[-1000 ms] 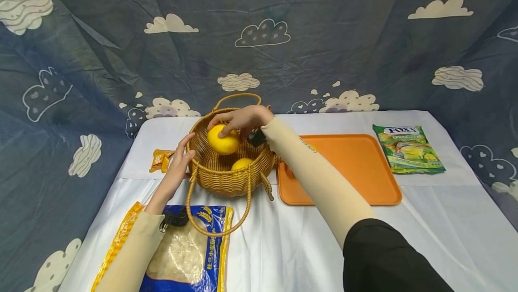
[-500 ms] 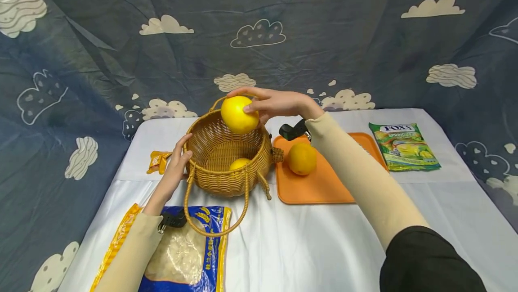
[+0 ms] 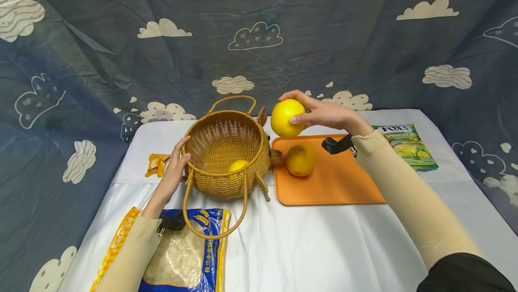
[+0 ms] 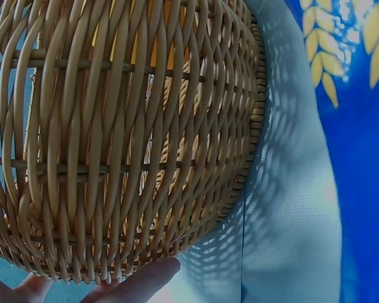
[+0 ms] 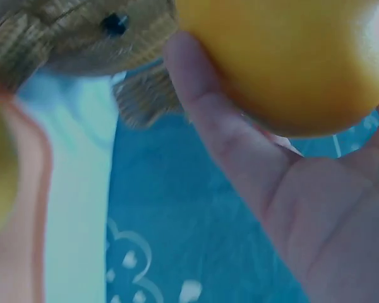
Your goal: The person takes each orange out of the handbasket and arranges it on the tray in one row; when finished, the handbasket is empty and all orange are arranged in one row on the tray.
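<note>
My right hand [image 3: 325, 114] pinches a round yellow-orange orange [image 3: 286, 119] between thumb and fingers, in the air above the far left part of the orange tray [image 3: 344, 179]. A second orange [image 3: 301, 160] lies on that tray, near its left edge. My left hand [image 3: 173, 172] rests against the left side of a wicker basket [image 3: 220, 184], fingers fairly straight at the rim. Part of another yellow fruit [image 3: 238, 165] shows inside the basket. In the right wrist view, the held orange [image 5: 290, 63] fills the upper right, with a finger along its side.
A blue and yellow bag [image 3: 178, 256] lies in front of the basket, under one hanging handle [image 3: 214, 237]. A small orange packet [image 3: 157, 165] sits left of the basket. The green FOX'S bag [image 3: 408, 148] is at the right, partly behind my right sleeve.
My right hand has lifted the orange out of the basket and carried it right, over the tray. The orange on the tray has come into full view. My left hand stays at the basket.
</note>
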The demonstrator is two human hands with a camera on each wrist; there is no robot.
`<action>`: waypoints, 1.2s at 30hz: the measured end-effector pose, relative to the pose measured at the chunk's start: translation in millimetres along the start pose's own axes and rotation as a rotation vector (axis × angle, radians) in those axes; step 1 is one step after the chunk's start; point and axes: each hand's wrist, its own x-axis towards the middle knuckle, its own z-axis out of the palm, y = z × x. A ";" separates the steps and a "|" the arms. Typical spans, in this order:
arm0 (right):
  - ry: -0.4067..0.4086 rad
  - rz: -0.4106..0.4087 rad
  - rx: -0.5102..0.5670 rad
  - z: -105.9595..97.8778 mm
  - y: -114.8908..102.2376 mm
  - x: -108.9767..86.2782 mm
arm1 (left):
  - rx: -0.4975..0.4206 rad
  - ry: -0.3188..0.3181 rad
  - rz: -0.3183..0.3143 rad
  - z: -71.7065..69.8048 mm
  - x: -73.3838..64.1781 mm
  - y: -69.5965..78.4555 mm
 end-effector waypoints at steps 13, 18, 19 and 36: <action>0.254 0.090 -0.014 -10.1 42.6 -48.9 | 0.015 0.009 0.003 0.0 -2.2 -1.3; 0.285 0.065 0.034 -9.7 59.0 -63.1 | 0.014 0.003 0.000 0.6 -3.2 -0.9; 0.295 0.064 0.033 -9.3 62.4 -65.6 | 0.011 0.002 -0.005 0.6 -3.4 0.2; 0.456 0.197 -0.005 10.9 110.9 -87.9 | 0.012 0.005 -0.019 2.9 -3.3 5.2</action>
